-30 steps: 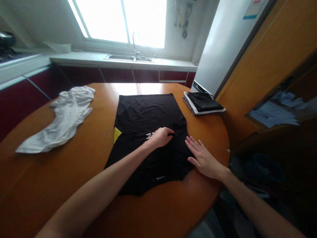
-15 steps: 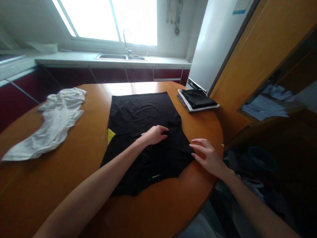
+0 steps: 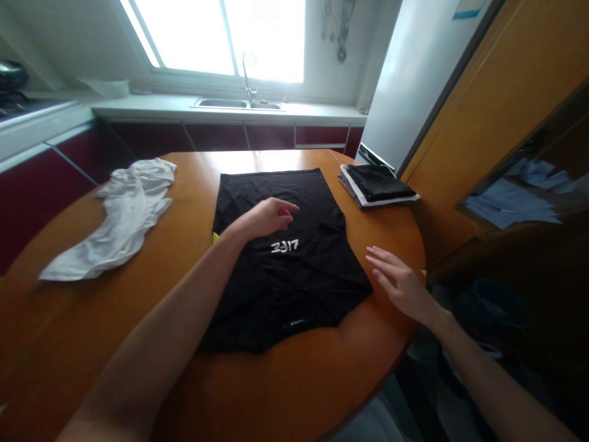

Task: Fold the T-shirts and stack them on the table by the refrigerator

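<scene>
A black shirt (image 3: 294,276) lies spread over the wooden table, white lettering at its middle and a small white mark close to its near edge. A bit of yellow shows at its left side, partly behind my forearm. Over the upper middle of the shirt is my left hand (image 3: 269,218), fingers loosely apart with nothing visible in them; whether it touches the cloth I cannot tell. My right hand (image 3: 400,285) is just off the shirt's right edge, empty, its fingers stretched out.
A crumpled white garment (image 3: 131,215) lies on the left of the wooden table (image 3: 294,393). Folded clothes (image 3: 377,183), black on top, are stacked at the back right. Beyond are a counter with a sink (image 3: 223,104) and a fridge (image 3: 400,80). Papers (image 3: 510,202) sit on a shelf at right.
My left hand has left the pinch at the shirt's middle and moved up and left, uncovering the lettering. My right hand has lifted off the shirt's edge and shifted right. The shirt's middle lies flatter.
</scene>
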### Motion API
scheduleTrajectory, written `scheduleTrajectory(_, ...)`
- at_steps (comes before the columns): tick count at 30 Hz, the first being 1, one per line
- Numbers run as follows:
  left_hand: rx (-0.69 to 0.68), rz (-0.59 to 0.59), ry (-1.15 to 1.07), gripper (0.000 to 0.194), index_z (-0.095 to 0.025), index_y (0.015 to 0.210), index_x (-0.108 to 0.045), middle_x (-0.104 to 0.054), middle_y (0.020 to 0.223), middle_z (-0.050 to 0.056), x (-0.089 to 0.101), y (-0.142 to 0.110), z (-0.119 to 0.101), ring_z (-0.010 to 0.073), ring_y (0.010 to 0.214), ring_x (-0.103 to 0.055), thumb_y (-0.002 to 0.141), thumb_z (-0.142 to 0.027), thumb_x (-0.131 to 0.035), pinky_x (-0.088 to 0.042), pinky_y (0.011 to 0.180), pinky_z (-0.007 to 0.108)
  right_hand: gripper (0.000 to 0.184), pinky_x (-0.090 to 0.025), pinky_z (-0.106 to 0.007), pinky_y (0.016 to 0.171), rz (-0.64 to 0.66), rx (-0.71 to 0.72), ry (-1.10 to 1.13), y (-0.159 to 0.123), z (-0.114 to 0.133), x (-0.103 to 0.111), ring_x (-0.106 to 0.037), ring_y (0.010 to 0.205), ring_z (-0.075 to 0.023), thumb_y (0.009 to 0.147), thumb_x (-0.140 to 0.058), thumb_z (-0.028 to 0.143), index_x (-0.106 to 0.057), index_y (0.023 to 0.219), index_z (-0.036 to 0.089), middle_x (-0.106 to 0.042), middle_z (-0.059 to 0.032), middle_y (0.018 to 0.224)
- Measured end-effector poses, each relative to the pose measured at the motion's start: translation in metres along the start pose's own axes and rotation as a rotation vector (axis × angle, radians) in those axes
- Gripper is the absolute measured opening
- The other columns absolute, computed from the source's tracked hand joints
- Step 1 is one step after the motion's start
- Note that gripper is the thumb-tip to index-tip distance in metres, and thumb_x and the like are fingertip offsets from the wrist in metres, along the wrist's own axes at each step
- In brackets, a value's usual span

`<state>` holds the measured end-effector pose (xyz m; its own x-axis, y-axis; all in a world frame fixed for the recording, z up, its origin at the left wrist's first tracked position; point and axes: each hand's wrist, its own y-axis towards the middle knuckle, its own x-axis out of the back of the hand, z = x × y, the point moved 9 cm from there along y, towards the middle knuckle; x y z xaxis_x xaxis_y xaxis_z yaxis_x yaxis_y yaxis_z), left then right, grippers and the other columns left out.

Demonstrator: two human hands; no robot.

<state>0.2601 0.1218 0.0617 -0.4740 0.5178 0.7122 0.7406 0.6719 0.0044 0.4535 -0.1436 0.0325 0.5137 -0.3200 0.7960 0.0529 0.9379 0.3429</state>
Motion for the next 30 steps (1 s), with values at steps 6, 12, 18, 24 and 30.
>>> scheduleTrajectory(6,0.029,-0.065,0.014,0.038,-0.019,0.114,-0.076,-0.077,0.089,0.004,0.037,-0.011,0.006,0.0165,0.070,-0.069,0.077,-0.025,-0.070,-0.051,0.060,0.023,0.029,-0.045,-0.048,0.112,-0.117,-0.024,0.025,0.090,-0.017,0.003,-0.062,0.123,-0.0270,0.092,-0.054,0.026,-0.076,0.111,0.022,-0.069,-0.0099,0.128)
scheduleTrajectory(12,-0.156,0.374,0.155,0.030,-0.022,0.100,-0.080,-0.078,0.084,0.000,-0.031,-0.028,-0.037,0.0154,0.074,-0.069,0.072,-0.014,-0.073,-0.048,0.065,0.021,0.018,-0.054,-0.036,0.081,-0.088,-0.096,-0.011,0.165,-0.028,-0.022,-0.067,0.083,-0.0214,0.084,-0.059,0.017,-0.076,0.089,0.016,-0.074,-0.0096,0.091)
scheduleTrajectory(18,-0.114,0.318,0.126,0.042,-0.023,0.113,-0.077,-0.077,0.087,0.001,-0.011,-0.038,-0.043,0.0159,0.073,-0.069,0.071,-0.016,-0.077,-0.050,0.068,0.022,0.013,-0.051,-0.030,0.071,0.137,0.060,0.073,0.105,0.024,-0.037,-0.063,0.077,-0.0170,0.091,-0.060,0.025,-0.072,0.086,0.021,-0.068,-0.0044,0.088)
scheduleTrajectory(24,-0.048,-0.023,0.040,0.040,-0.023,0.118,-0.074,-0.075,0.092,0.003,0.065,-0.058,-0.033,0.0192,0.082,-0.070,0.081,-0.036,-0.073,-0.054,0.070,0.025,0.008,-0.053,-0.038,0.083,0.172,0.089,-0.099,0.017,0.029,-0.032,-0.063,0.091,-0.0229,0.092,-0.063,0.027,-0.070,0.096,0.025,-0.066,-0.0070,0.099)
scheduleTrajectory(30,0.042,-0.175,-0.004,0.040,-0.024,0.106,-0.076,-0.075,0.085,0.005,0.082,-0.097,0.015,0.0214,0.076,-0.070,0.080,-0.055,-0.070,-0.057,0.068,0.030,0.011,-0.051,-0.040,0.079,0.060,0.083,-0.235,-0.003,0.019,-0.028,-0.060,0.088,-0.0248,0.093,-0.058,0.021,-0.069,0.091,0.024,-0.065,-0.0076,0.093)
